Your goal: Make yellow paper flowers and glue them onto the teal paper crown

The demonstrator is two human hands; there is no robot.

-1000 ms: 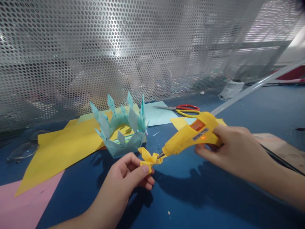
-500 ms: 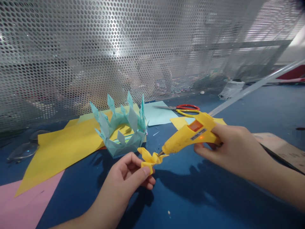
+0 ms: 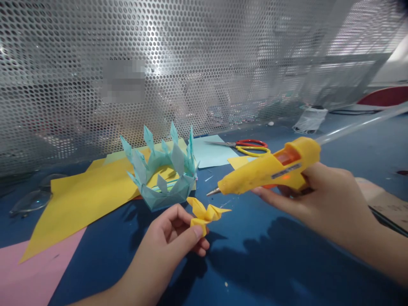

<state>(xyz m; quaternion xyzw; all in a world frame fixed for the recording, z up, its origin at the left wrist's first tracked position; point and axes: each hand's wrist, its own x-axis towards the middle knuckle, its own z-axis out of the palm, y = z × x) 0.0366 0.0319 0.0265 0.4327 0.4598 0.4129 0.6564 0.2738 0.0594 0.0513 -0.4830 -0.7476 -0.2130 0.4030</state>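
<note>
My left hand [image 3: 174,240] pinches a small folded yellow paper piece [image 3: 204,212] between thumb and fingers, just above the blue table. My right hand [image 3: 321,199] grips a yellow hot glue gun [image 3: 270,168] with a clear glue stick [image 3: 360,123] out the back. Its metal nozzle hangs a little above the paper piece, not touching it. A teal folded paper crown [image 3: 162,170] stands on yellow sheets behind my left hand.
Large yellow paper [image 3: 79,199] and pink paper [image 3: 28,272] lie at left on the blue table [image 3: 270,263]. Scissors with red and yellow handles [image 3: 247,146] rest on a light blue sheet [image 3: 210,153]. A perforated metal screen [image 3: 191,63] closes off the back. Brown card [image 3: 385,202] lies at right.
My right hand has lifted the glue gun up and to the right, so its nozzle came off the yellow paper piece. My left hand stayed almost still.
</note>
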